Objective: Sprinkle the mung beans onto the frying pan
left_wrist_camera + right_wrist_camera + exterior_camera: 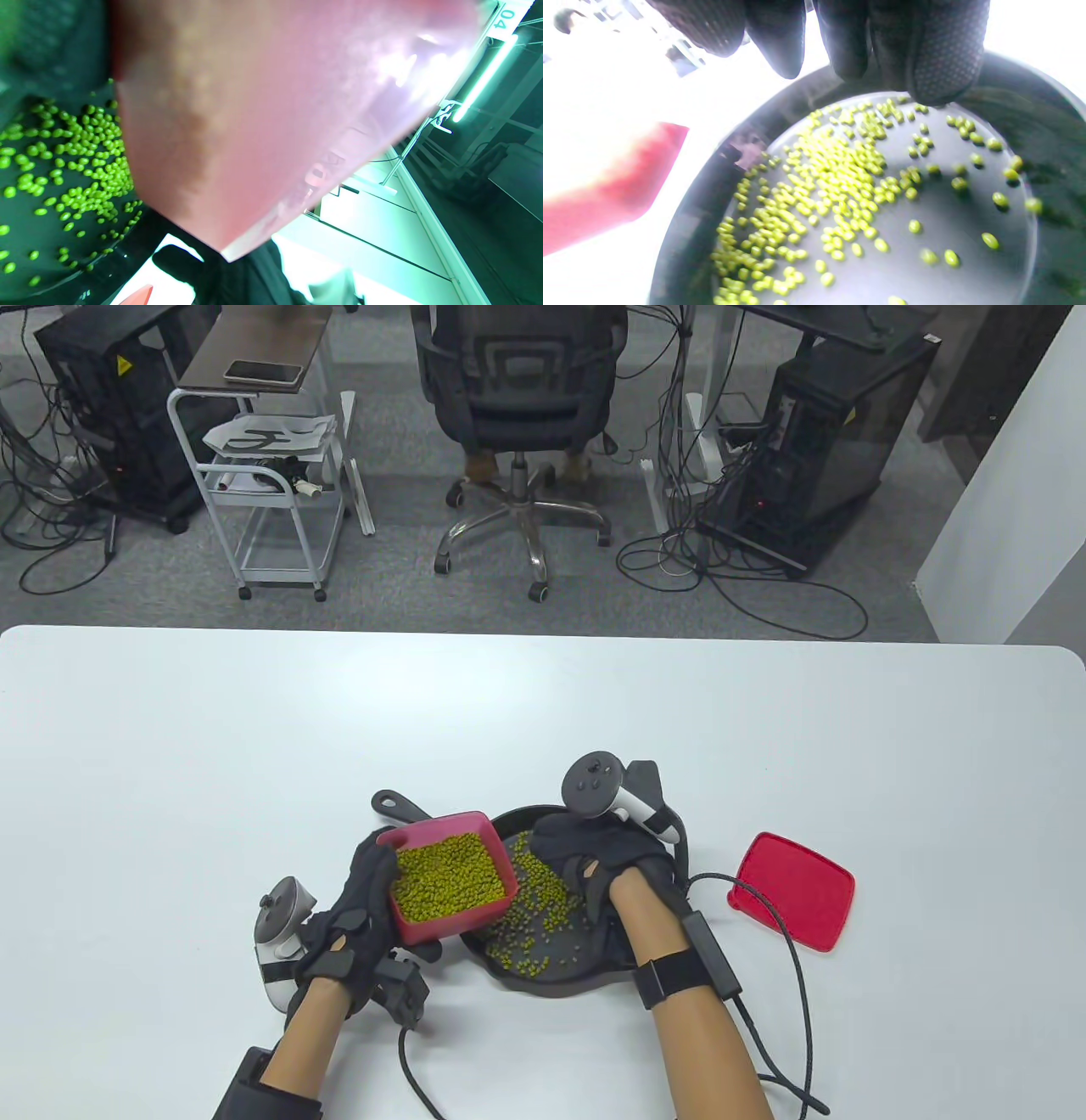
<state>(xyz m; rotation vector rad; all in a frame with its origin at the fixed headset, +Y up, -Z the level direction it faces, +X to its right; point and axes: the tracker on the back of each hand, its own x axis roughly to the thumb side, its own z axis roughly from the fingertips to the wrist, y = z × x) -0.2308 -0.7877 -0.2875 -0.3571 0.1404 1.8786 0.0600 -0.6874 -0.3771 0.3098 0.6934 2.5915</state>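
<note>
A black frying pan [543,980] sits on the white table, with mung beans [539,925] scattered over its floor. My left hand [380,899] grips a red square container [450,929] full of mung beans and holds it tilted over the pan's left edge. Its red wall [275,127] fills the left wrist view, with the scattered beans [85,169] beside it. My right hand [570,848] hovers over the pan's far side, fingers curled down. In the right wrist view its fingertips [785,46] hang bunched just above the beans [831,178] and the pan's rim [687,220].
The red lid [793,891] lies flat on the table right of the pan. The pan's handle [399,806] points to the far left. Glove cables [789,950] trail over the table by my right forearm. A blurred red shape [606,199] is left of the pan.
</note>
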